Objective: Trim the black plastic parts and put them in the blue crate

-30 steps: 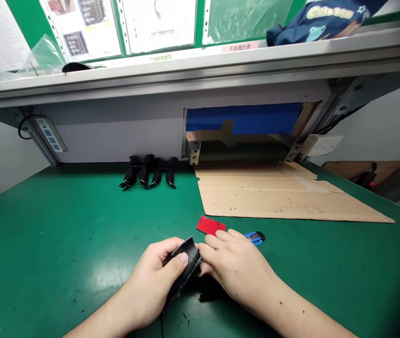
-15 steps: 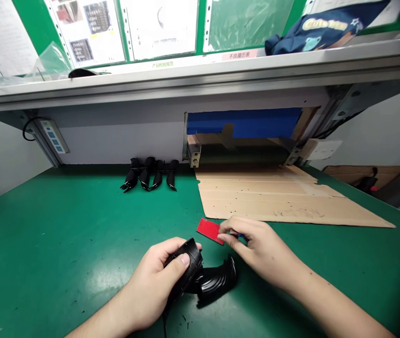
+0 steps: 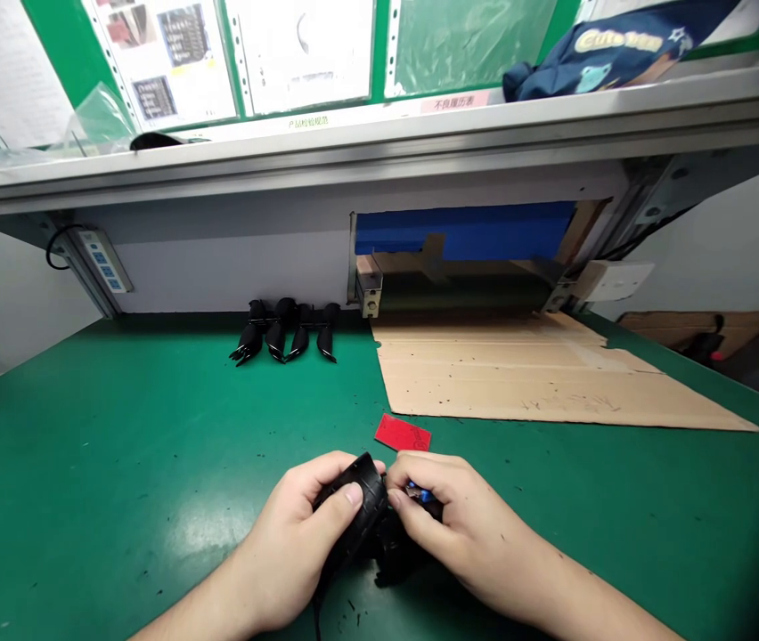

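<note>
Our left hand (image 3: 289, 539) is closed around a black plastic shell (image 3: 361, 521), thumb flat on its inner face. Our judgement is that the smooth, curved shell could twist if that thumb slackened, since nothing else visibly braces it. Just right of that grip, and partly hidden below our right hand, a black curved part (image 3: 389, 561) looks joined to the shell; if it swung, the edge we are working at would turn with it. Our right hand (image 3: 452, 512) is curled, fingers pinched around a small blue-and-black cutter (image 3: 421, 492). Its tip is hidden, so we cannot tell whether a blade touches the plastic. A slip there could nick our left fingertips, which lie just beside it, or gouge the shell.

Against the frame half a second ago, our left hand and the shell hold much the same pose. The curved part, fully exposed then, now sits mostly covered. The red block (image 3: 403, 434), which our right fingers overlapped, now lies just beyond them on the tabletop (image 3: 152, 445). Our right hand has come in from there, beside the left.
</note>
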`<state>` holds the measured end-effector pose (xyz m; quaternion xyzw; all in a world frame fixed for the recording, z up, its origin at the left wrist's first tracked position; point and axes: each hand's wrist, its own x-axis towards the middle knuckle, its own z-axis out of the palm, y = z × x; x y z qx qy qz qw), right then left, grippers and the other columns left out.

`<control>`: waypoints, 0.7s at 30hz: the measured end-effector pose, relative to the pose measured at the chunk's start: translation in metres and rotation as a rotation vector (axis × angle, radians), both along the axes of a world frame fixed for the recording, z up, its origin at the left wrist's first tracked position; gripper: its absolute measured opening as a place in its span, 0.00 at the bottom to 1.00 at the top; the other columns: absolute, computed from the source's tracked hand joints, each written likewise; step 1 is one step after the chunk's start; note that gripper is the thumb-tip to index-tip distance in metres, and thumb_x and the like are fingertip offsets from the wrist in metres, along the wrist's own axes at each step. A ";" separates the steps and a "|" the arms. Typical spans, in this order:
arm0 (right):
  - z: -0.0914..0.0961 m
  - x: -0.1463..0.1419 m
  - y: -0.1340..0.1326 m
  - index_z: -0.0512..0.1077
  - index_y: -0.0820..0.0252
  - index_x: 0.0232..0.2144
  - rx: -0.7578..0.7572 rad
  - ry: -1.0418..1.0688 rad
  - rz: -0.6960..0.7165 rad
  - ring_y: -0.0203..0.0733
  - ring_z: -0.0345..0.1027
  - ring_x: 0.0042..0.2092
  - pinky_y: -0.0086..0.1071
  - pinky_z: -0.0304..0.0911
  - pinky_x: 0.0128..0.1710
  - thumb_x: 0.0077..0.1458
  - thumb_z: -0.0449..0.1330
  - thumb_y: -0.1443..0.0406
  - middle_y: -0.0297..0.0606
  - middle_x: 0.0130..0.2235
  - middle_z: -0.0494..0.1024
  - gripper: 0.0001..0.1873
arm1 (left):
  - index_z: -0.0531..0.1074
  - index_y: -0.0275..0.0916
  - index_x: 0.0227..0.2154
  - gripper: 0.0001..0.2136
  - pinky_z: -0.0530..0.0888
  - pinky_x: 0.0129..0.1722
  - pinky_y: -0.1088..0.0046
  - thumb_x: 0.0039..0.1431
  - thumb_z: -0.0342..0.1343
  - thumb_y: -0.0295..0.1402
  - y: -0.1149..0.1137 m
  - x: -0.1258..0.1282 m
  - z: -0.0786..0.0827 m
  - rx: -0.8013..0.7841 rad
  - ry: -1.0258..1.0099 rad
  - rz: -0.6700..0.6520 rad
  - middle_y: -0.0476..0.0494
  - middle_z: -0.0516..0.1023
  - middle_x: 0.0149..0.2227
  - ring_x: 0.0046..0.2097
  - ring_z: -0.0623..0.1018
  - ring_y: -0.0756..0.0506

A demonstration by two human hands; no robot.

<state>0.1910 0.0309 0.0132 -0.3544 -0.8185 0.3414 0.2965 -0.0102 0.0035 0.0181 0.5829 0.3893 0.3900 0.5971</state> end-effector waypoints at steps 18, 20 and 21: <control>0.000 -0.002 0.002 0.63 0.57 0.25 0.059 0.004 -0.095 0.37 0.58 0.27 0.28 0.55 0.28 0.61 0.51 0.64 0.29 0.25 0.66 0.12 | 0.73 0.41 0.47 0.13 0.67 0.36 0.75 0.65 0.51 0.40 -0.001 0.000 0.000 -0.001 0.002 0.012 0.48 0.71 0.36 0.33 0.67 0.51; -0.001 0.003 0.005 0.63 0.57 0.25 0.124 -0.009 -0.167 0.37 0.60 0.28 0.29 0.55 0.28 0.60 0.52 0.65 0.30 0.26 0.67 0.11 | 0.73 0.41 0.47 0.14 0.68 0.38 0.74 0.64 0.51 0.40 -0.001 0.001 0.001 -0.001 0.013 0.025 0.48 0.71 0.35 0.33 0.67 0.50; -0.001 0.006 0.006 0.65 0.57 0.27 0.163 -0.024 -0.210 0.38 0.61 0.29 0.29 0.56 0.29 0.60 0.52 0.65 0.31 0.28 0.69 0.09 | 0.73 0.41 0.47 0.14 0.68 0.39 0.74 0.64 0.51 0.40 -0.001 0.001 0.001 0.001 0.016 0.034 0.48 0.72 0.36 0.33 0.67 0.50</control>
